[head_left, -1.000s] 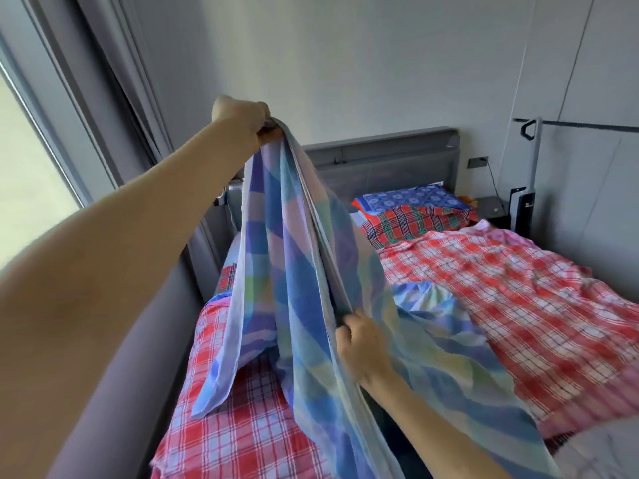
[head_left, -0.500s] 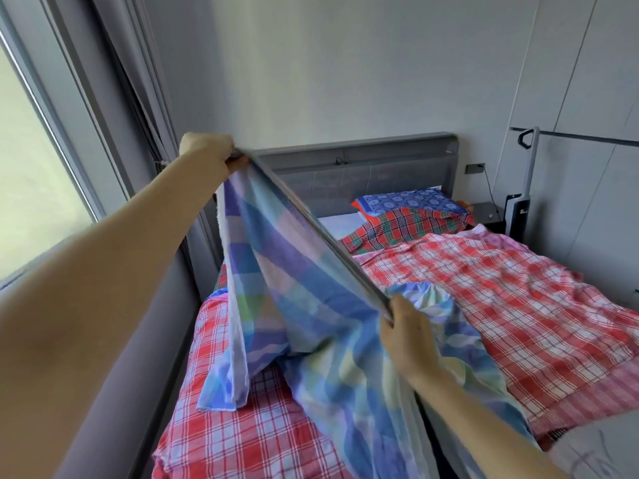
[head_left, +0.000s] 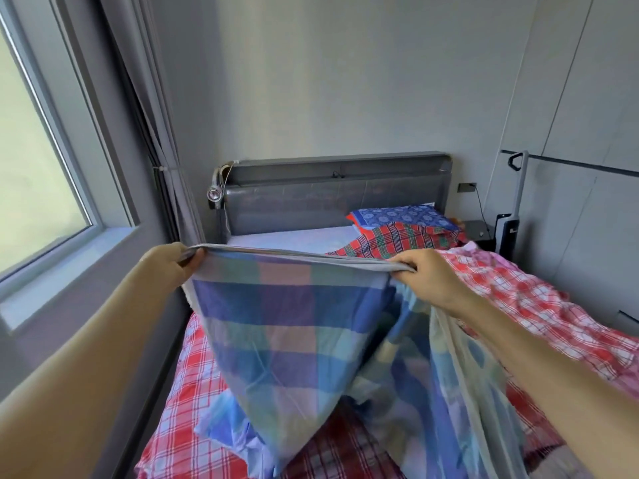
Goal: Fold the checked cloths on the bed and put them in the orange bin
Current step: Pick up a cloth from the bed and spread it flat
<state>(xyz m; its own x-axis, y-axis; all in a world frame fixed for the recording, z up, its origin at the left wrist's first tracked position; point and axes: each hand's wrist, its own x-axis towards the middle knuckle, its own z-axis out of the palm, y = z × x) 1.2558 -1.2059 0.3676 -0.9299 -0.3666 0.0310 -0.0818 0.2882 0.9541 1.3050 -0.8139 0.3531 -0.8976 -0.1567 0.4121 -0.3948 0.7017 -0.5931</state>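
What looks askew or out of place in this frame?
Nothing damaged or spilled. The blue checked cloth, held along its top edge by the left hand and right hand, bunches at its lower end on the bed. The red checked cloth lies rumpled to the right.

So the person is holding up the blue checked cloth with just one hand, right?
Not quite, it's two hands, not one. In the head view, the left hand and the right hand each grip the top edge of the blue checked cloth, which is stretched between them and hangs down.
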